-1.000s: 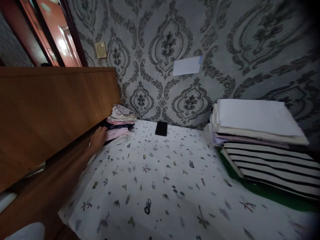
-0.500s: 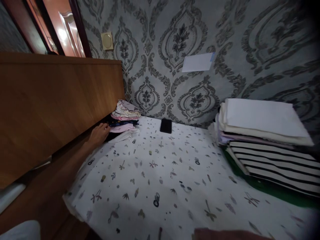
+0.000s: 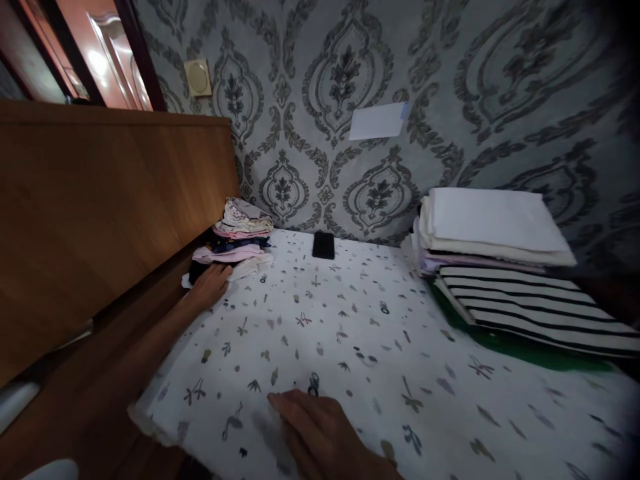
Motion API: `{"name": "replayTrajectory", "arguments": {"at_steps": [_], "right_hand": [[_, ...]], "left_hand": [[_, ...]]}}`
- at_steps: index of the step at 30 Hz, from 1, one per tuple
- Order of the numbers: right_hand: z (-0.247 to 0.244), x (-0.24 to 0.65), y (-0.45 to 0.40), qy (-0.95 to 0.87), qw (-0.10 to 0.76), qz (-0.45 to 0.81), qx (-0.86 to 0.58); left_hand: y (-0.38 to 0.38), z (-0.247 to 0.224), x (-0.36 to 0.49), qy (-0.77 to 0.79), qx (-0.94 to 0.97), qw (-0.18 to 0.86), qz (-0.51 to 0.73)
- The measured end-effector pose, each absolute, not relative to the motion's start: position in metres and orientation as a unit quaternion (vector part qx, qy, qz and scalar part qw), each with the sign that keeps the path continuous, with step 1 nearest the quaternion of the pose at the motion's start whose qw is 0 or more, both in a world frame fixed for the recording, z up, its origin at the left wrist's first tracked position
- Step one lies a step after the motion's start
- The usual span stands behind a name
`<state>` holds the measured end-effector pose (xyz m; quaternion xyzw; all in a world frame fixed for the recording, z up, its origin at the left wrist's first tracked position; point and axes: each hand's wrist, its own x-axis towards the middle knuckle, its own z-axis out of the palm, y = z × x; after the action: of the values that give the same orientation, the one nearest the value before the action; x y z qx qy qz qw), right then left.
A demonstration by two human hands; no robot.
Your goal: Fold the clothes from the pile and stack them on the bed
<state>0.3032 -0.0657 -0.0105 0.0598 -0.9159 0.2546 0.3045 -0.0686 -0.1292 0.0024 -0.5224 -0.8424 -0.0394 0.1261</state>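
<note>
My left hand (image 3: 213, 285) lies at the near edge of a low pile of folded clothes (image 3: 233, 253), its fingers stretched over the black and white pieces at the bottom. Higher in that pile are pink, dark patterned and light printed pieces. At the lower middle my right hand (image 3: 323, 427) hovers over or rests on the white printed sheet (image 3: 350, 320); I cannot tell which. Its fingers are extended and point left, and they hold nothing visible.
A taller stack of folded cloth (image 3: 495, 220) stands at the right, beside a black-and-white striped garment (image 3: 525, 307) on green cloth (image 3: 520, 350). A black phone-like object (image 3: 323, 245) lies by the patterned wall (image 3: 280, 133). A wooden panel (image 3: 115, 200) rises at the left.
My right hand has come up from the bottom edge into view, further left. My left hand has slid down and slightly right along the clothes pile. The view has shifted a little.
</note>
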Motion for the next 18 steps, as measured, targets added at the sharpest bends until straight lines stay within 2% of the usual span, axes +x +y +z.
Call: {"name": "replayTrajectory", "arguments": {"at_steps": [3, 8, 13, 16, 18], "right_hand": [[-0.028, 0.298, -0.064, -0.921, 0.288, 0.259, 0.044], [-0.026, 0.298, -0.060, -0.906, 0.279, 0.319, -0.016], [-0.023, 0.291, -0.052, -0.849, 0.230, 0.469, -0.079], [-0.027, 0.286, -0.045, -0.804, 0.228, 0.531, -0.143], [-0.030, 0.285, -0.042, -0.810, 0.241, 0.506, -0.171]], "left_hand": [[-0.124, 0.002, -0.069, -0.839, -0.521, 0.158, 0.002], [-0.114, 0.027, -0.066, -0.825, -0.531, 0.191, 0.021], [-0.115, 0.051, -0.009, -0.799, -0.556, 0.229, -0.019], [-0.121, 0.043, 0.052, -0.770, -0.608, 0.168, -0.093], [-0.127, 0.032, 0.091, -0.722, -0.668, 0.056, -0.171]]}}
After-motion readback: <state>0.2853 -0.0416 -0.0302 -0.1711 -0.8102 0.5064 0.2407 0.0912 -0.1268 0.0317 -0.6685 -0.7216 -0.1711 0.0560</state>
